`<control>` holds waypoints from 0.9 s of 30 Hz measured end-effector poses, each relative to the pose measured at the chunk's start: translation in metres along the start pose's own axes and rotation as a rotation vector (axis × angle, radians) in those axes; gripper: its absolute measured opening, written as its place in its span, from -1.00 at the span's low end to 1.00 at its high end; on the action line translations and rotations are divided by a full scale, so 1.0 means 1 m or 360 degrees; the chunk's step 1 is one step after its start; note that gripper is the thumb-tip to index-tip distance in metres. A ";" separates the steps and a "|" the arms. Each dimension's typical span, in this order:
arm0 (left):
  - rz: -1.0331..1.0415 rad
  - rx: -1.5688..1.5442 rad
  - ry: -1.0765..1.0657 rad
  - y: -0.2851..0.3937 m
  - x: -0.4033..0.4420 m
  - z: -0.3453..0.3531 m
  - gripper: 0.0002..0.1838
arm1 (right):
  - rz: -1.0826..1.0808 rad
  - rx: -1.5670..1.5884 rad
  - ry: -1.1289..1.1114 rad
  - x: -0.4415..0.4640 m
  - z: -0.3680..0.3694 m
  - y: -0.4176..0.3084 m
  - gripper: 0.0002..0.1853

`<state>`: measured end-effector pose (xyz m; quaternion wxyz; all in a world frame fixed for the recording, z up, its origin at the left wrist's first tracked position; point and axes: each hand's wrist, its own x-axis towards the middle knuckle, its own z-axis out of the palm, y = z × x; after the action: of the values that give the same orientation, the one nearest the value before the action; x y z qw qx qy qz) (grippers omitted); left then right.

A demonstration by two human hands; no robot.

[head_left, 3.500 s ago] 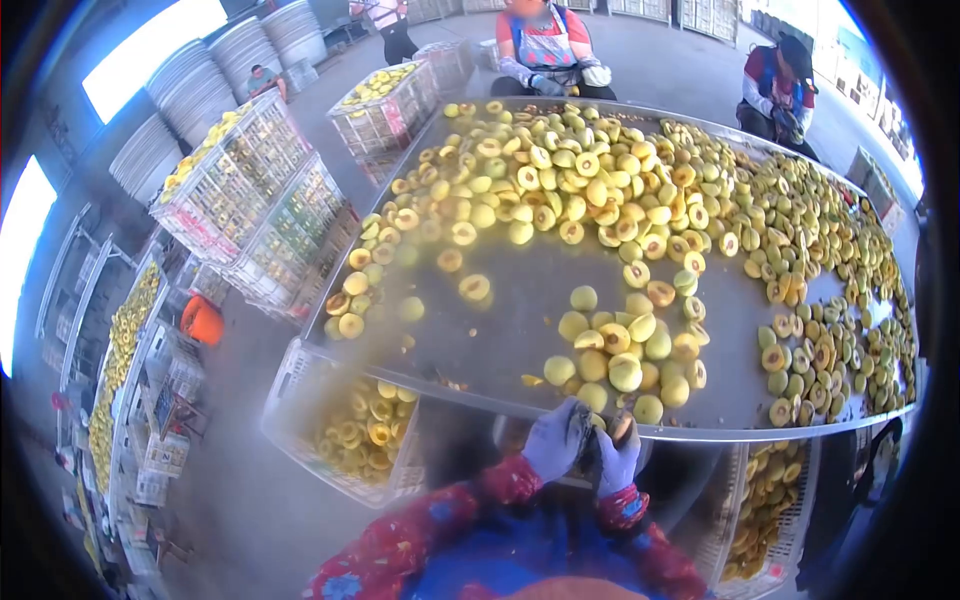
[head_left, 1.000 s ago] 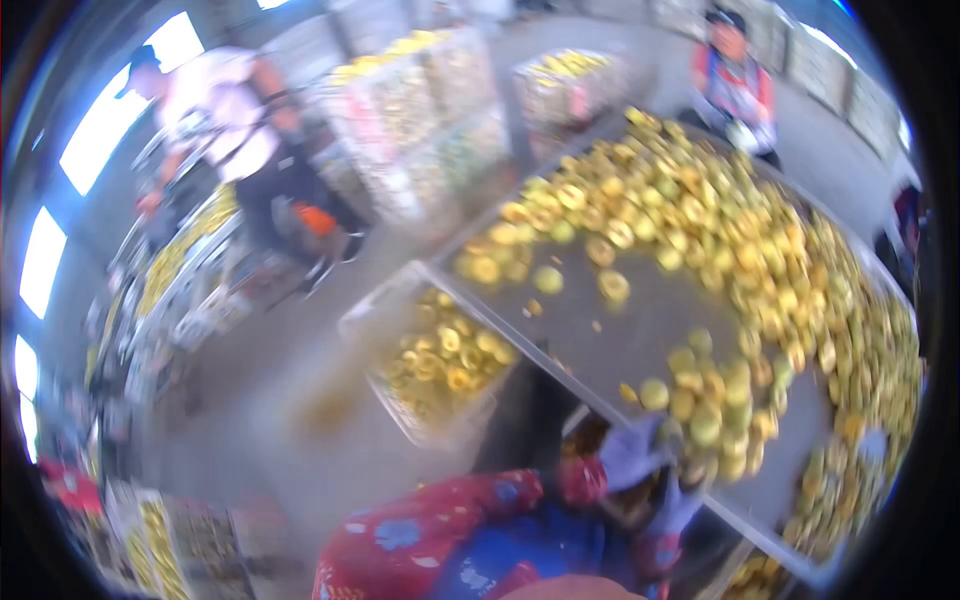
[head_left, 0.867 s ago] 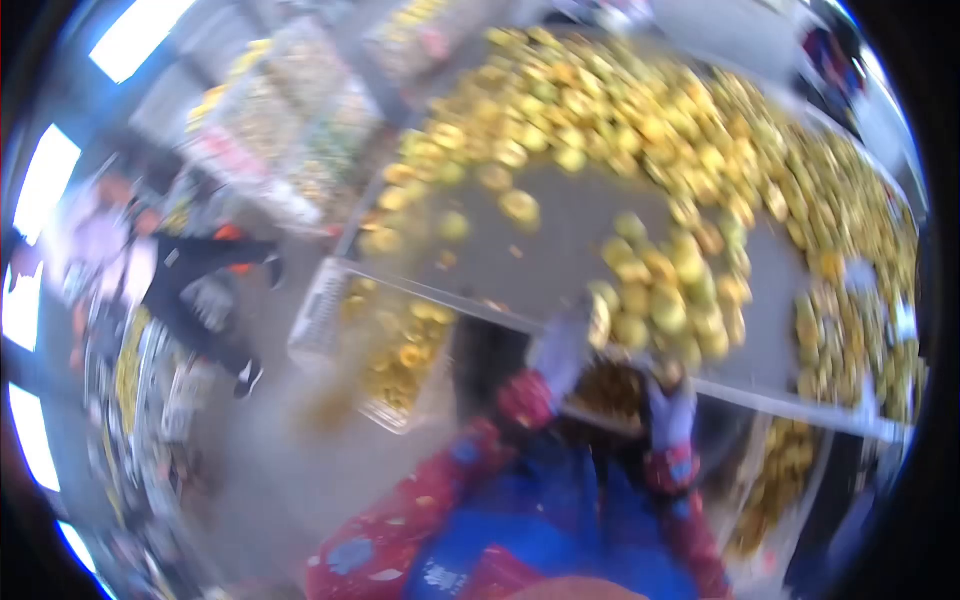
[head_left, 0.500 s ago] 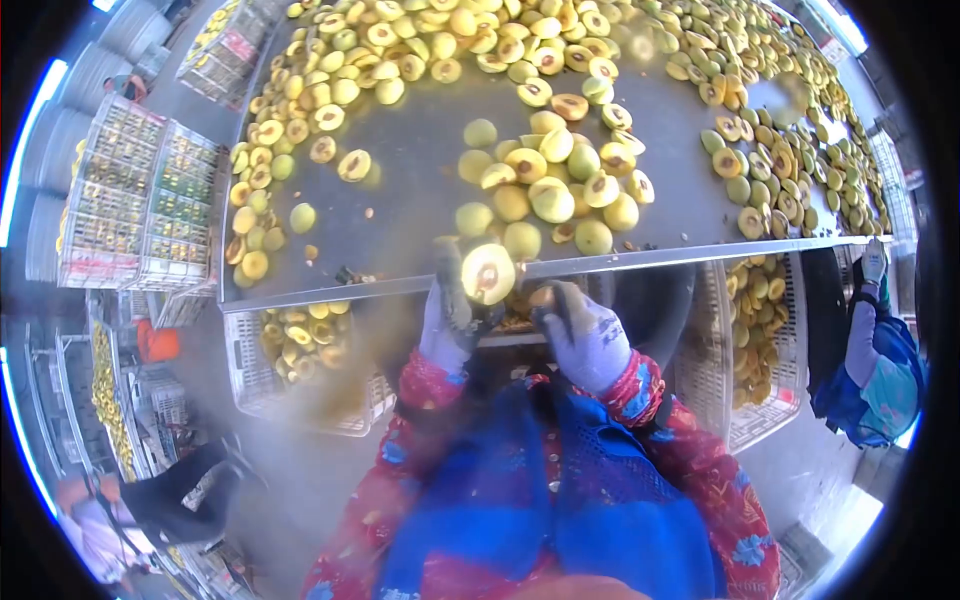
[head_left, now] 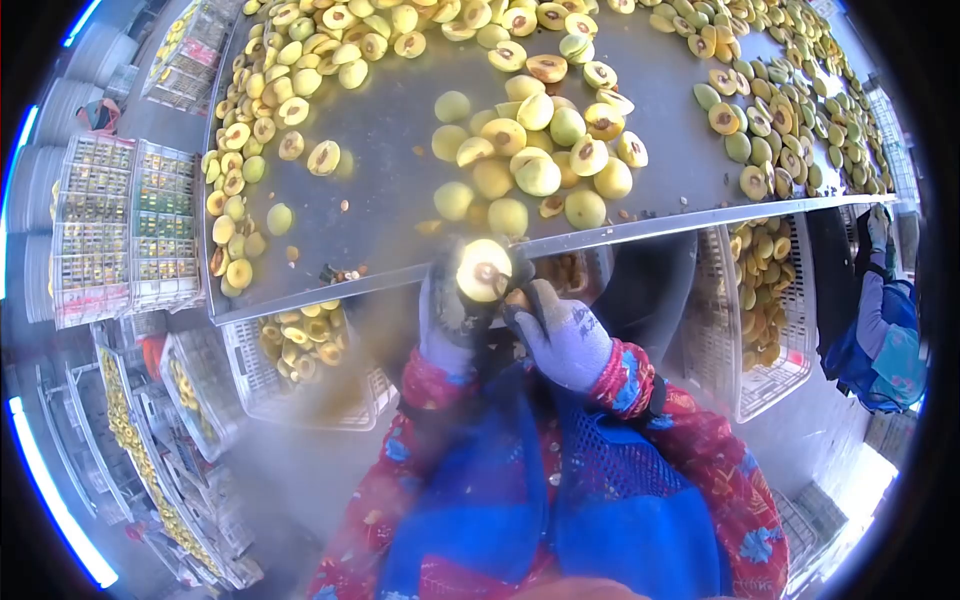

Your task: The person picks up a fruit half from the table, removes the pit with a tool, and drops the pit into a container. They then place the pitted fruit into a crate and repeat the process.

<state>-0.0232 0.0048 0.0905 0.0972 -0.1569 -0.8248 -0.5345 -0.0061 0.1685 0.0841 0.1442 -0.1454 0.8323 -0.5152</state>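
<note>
Your left hand [head_left: 443,322] grips a fruit half [head_left: 482,270], cut face showing; at its four o'clock, your right hand [head_left: 568,342] curls, contents unclear. It's probably light, firm, slick where cut; hold the skin. Twelve o'clock: more fruit [head_left: 537,174] on the worktop [head_left: 385,190].

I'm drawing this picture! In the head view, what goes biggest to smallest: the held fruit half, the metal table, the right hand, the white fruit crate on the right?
1. Metal table
2. White fruit crate on the right
3. Right hand
4. Held fruit half
</note>
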 end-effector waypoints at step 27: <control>-0.0443 0.0073 -0.0026 -0.006 -0.015 0.048 -0.69 | -0.0507 0.0895 0.0071 -0.010 0.014 0.050 -0.65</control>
<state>-0.0114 0.0438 0.0605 0.0190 -0.0431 -0.8512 -0.5227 0.0034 0.1827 0.0339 0.0781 -0.2170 0.6271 -0.7440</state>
